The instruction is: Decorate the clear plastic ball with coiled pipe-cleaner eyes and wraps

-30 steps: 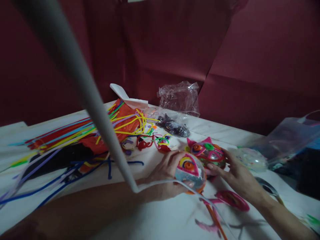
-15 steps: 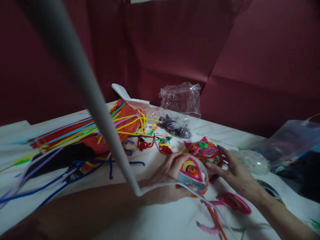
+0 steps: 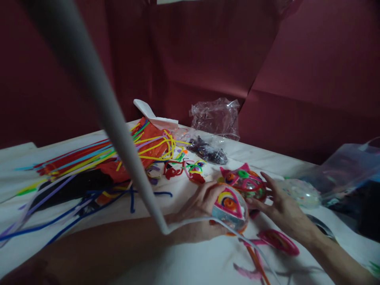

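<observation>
Our left hand (image 3: 196, 206) holds clear eyed ball (image 3: 233, 213); our right hand (image 3: 282, 208), fingers wide, just beside pink-eared ball (image 3: 248, 183).

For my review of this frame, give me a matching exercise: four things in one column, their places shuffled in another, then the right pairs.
1. Clear ball with yellow-lidded eye
2. Pink-eared ball
3. Crumpled clear bag
4. Pink-rimmed oval

A. At the table's back, before the maroon backdrop
B. Lying nearest the camera of the four
C. In the left hand
D. Just beyond the held ball, by the right hand

Pairs: 1-C, 2-D, 3-A, 4-B
</observation>
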Demonstrator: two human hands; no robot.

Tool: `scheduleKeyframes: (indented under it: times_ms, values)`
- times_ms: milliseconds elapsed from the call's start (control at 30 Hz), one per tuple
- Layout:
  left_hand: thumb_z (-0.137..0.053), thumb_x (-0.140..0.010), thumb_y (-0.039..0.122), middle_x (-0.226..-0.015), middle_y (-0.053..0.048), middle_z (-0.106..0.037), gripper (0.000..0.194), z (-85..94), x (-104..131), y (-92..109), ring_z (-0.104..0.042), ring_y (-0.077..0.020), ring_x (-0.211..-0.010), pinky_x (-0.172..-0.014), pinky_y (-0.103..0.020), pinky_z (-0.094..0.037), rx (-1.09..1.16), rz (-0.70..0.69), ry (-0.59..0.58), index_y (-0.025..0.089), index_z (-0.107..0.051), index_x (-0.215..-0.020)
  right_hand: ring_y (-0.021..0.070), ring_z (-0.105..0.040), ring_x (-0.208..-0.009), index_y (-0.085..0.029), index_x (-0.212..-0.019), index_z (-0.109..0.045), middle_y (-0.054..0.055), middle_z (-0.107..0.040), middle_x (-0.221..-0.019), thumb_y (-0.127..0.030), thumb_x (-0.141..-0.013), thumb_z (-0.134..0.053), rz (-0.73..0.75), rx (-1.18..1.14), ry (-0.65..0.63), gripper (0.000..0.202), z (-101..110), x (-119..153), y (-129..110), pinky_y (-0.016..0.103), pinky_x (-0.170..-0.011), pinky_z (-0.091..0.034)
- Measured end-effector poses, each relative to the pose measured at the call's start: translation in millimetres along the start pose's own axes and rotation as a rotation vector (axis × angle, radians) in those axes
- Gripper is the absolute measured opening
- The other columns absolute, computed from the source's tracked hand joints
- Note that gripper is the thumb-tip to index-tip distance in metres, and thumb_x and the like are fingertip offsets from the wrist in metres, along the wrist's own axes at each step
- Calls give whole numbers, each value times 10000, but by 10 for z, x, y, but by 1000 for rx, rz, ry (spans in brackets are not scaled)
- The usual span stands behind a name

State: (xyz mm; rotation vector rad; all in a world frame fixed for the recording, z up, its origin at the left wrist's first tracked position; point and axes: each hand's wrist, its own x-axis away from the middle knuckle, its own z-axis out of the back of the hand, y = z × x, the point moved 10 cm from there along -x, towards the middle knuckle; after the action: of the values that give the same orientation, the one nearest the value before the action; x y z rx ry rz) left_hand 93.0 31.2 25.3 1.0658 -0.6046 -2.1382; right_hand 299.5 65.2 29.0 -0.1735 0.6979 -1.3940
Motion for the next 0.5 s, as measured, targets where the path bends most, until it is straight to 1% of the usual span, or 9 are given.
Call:
scheduleKeyframes:
  times_ms: [33, 100, 167, 200, 267, 367, 433, 500]
  values:
    - [-728, -637, 405, -1349, -136, -421, 833, 7, -1, 0, -467, -264, -1227, -1009, -360, -434, -1, 2, 7, 176, -358, -1347, 275, -642, -798, -185, -1436, -290, 102, -630, -1005, -577, -774, -577, -19, 13, -18, 821, 3, 12, 22, 362, -644, -529]
    - [-735, -625, 378, -1339, -127, -430, 830, 19, -7, 0, -472, -261, -1220, -1008, -351, -435, -5, 2, 21, 179, -366, -1342, 290, -630, -785, -168, -1402, -350, 118, -600, -1016, -614, -746, -569, -48, 34, -47, 823, 9, 41, 72, 392, -654, -517]
    - [-733, -625, 377, -1334, -132, -433, 820, 19, -15, -1, -469, -260, -1221, -1017, -345, -425, -4, 1, 17, 162, -380, -1333, 310, -619, -852, -171, -1350, -403, 131, -582, -1077, -625, -733, -569, -51, 17, -61, 783, 6, 73, 97, 408, -703, -512]
    - [-727, -631, 394, -1332, -137, -434, 813, 17, -19, 5, -468, -260, -1222, -1021, -344, -421, 2, -4, 11, 152, -386, -1329, 318, -611, -903, -177, -1342, -395, 134, -580, -1108, -618, -737, -573, -46, -10, -63, 769, -2, 89, 99, 411, -739, -510]
    - [-710, -644, 440, -1333, -142, -431, 812, 23, -23, 21, -468, -262, -1221, -1024, -344, -416, 13, -12, 1, 144, -386, -1327, 316, -608, -950, -186, -1357, -339, 129, -595, -1127, -594, -750, -589, -45, -72, -69, 773, -37, 123, 101, 410, -784, -510]
    - [-678, -677, 449, -1333, -143, -430, 777, 51, -20, 53, -454, -267, -1235, -1039, -347, -400, 10, -21, 2, 140, -378, -1325, 292, -635, -923, -182, -1383, -260, 128, -613, -1124, -557, -782, -590, -53, -163, -93, 782, -111, 162, 97, 381, -771, -536]
    - [-672, -689, 430, -1336, -146, -428, 757, 62, -16, 65, -446, -269, -1243, -1046, -352, -392, 4, -18, -2, 140, -376, -1322, 281, -643, -905, -188, -1419, -195, 138, -580, -1182, -551, -794, -576, -49, -200, -102, 817, -127, 171, 97, 363, -738, -553]
    - [-682, -678, 430, -1338, -148, -423, 771, 62, -15, 73, -449, -268, -1240, -1042, -349, -398, 9, -20, -10, 140, -373, -1323, 285, -639, -904, -207, -1451, -157, 141, -528, -1231, -556, -790, -571, -28, -176, -97, 855, -105, 163, 96, 369, -719, -557]
